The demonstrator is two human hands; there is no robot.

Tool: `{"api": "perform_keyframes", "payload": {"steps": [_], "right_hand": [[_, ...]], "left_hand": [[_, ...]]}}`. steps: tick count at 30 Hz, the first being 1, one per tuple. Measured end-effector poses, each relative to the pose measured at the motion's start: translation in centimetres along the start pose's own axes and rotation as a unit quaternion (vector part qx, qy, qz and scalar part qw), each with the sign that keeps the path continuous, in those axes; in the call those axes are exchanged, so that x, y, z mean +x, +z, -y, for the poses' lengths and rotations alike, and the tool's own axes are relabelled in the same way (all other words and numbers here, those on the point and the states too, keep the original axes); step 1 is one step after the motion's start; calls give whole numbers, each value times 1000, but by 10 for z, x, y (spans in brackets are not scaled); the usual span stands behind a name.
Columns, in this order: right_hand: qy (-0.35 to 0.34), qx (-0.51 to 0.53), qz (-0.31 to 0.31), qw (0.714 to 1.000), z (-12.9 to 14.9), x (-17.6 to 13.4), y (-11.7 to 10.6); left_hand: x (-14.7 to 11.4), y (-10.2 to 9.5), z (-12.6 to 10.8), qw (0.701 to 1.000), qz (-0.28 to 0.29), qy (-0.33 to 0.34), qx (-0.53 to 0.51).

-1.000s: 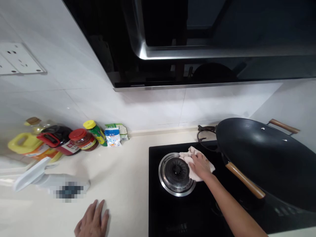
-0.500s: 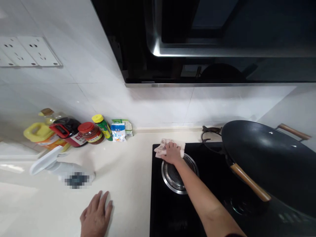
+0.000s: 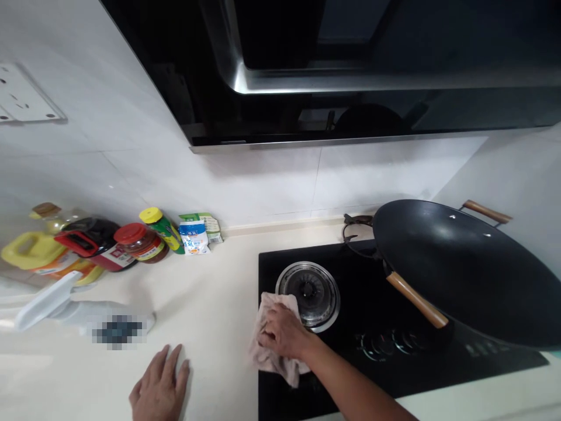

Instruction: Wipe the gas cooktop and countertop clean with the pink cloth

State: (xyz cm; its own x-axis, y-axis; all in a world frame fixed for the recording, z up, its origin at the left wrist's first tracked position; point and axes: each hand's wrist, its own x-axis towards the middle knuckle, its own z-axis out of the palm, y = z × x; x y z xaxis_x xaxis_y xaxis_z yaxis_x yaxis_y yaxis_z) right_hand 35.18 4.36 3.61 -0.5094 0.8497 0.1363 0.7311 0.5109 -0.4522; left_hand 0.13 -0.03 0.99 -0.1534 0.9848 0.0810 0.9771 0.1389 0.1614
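Observation:
My right hand (image 3: 284, 331) is closed on a pale pink cloth (image 3: 274, 363), pressing it against the left edge of the black glass cooktop (image 3: 346, 286). Part of the cloth hangs over onto the counter. Just behind the hand lies the round burner (image 3: 307, 289) with its steel ring, the lower left of which the cloth partly covers. My left hand (image 3: 158, 386) rests flat on the pale countertop (image 3: 214, 327), fingers stretched out and holding nothing. Beyond it a white spray bottle (image 3: 100, 318) lies on its side.
A large black wok (image 3: 460, 269) with wooden handles sits on the right of the cooktop, beside a black pan support (image 3: 357, 234). Along the wall stand a red-lidded jar (image 3: 142, 242), a green shaker (image 3: 163, 229), a seasoning packet (image 3: 194, 237) and bottles. A range hood (image 3: 307, 111) overhangs.
My right hand has drawn the cloth from the back-left of the burner toward me, down to the cooktop's left edge, uncovering the burner. The camera view has turned slightly; my left hand stays on the counter.

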Motion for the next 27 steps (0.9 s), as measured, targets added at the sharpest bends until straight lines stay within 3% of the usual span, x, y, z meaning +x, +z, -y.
{"api": "perform_keyframes", "payload": {"steps": [4, 9, 14, 19, 23, 27], "right_hand": [[23, 39, 19, 999, -5, -54, -7], [92, 43, -3, 995, -40, -105, -43], [189, -1, -18, 982, -87, -100, -76], [220, -35, -32, 974, -113, -81, -91], [225, -63, -47, 971, -111, -86, -104], [303, -115, -83, 943, -87, -117, -101]], "left_hand": [[0, -4, -4, 1000, 3, -3, -4], [0, -9, -8, 1000, 12, -8, -8], [1, -11, -10, 1000, 20, -7, -13], [1, -9, -7, 1000, 18, -10, -24], [2, -11, -6, 999, 30, -11, -23], [2, -11, -9, 999, 24, -13, -20]]}}
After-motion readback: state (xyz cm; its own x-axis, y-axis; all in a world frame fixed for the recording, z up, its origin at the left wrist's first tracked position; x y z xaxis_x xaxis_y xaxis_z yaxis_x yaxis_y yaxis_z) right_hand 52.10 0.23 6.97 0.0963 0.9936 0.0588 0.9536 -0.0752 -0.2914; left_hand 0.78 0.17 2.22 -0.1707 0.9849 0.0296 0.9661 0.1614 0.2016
